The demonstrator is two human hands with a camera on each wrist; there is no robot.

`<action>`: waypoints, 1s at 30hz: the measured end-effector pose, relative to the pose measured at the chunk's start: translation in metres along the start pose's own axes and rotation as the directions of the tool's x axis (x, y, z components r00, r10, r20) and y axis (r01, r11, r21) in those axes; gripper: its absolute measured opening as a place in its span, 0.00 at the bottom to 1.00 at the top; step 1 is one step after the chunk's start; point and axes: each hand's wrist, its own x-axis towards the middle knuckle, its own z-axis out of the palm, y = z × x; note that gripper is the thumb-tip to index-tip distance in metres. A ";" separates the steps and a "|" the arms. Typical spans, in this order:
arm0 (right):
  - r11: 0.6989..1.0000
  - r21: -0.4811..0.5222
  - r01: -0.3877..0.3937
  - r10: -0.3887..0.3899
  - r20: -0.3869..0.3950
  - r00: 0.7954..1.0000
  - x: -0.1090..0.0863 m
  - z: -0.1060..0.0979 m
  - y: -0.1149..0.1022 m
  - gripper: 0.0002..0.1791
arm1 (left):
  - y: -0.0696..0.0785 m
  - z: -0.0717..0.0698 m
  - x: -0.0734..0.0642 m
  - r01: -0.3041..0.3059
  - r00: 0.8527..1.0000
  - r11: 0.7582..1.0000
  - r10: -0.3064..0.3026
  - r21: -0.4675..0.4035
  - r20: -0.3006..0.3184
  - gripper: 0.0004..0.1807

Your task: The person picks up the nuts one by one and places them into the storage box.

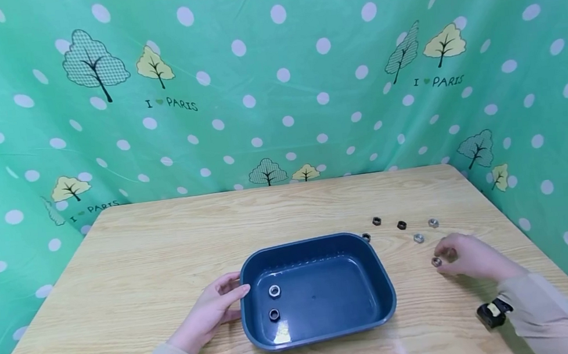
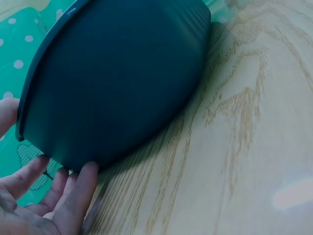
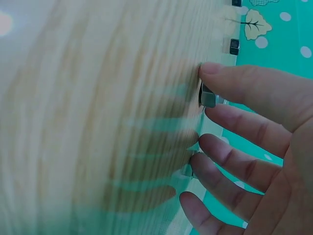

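My left hand [image 1: 219,304] grips the left end of a dark blue plastic bin [image 1: 323,336], thumb over the rim and the other fingers against the outer wall. In the left wrist view, the bin's outside wall [image 2: 117,88] fills much of the picture beside the fingers. Inside the bin, towards its left end, lie a silver hex nut [image 1: 274,291] and a dark hex nut [image 1: 274,315]. To the right of the bin, my right hand [image 1: 467,258] pinches another hex nut [image 3: 208,96] between thumb and index finger, down at the tabletop.
Several loose nuts lie beyond the bin's right side: dark ones [image 1: 376,221] [image 1: 402,225] and silver ones [image 1: 433,222] [image 1: 418,238]. One dark nut [image 1: 367,237] sits right by the bin's back right corner. A green dotted cloth [image 1: 285,95] surrounds the wooden table [image 1: 167,260].
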 end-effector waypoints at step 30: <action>0.999 -0.003 -0.047 0.047 0.003 0.999 -0.001 0.002 -0.005 0.05 | -0.001 -0.001 -0.002 0.011 1.000 1.000 -0.011 -0.008 -0.004 0.32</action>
